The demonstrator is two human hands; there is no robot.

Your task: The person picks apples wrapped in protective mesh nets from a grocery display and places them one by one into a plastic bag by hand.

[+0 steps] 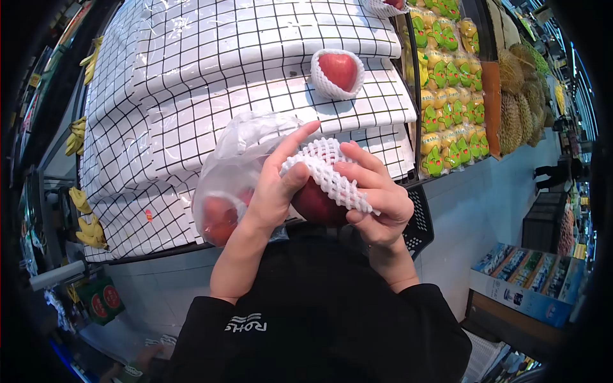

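Observation:
Between my two hands is a dark red apple (pixel 317 203), partly covered by a white foam net (pixel 332 179). My left hand (pixel 276 190) cups the apple's left side, its thumb on the net and its index finger stretched out. The fingers and thumb of my right hand (pixel 383 201) pinch the net's right edge. Left of my hands, a clear plastic bag (pixel 223 153) holds red fruit (pixel 219 220), seen blurred through the plastic. Farther up the stand, another red apple (pixel 338 70) sits in its own foam net (pixel 322 82).
A white checked cloth (pixel 211 83) covers the stepped stand. Packed yellow fruit (pixel 452 96) lies to the right, with durians (pixel 520 108) beyond. Bananas (pixel 90 231) hang along the left edge. A black perforated basket (pixel 419 220) is near my right wrist.

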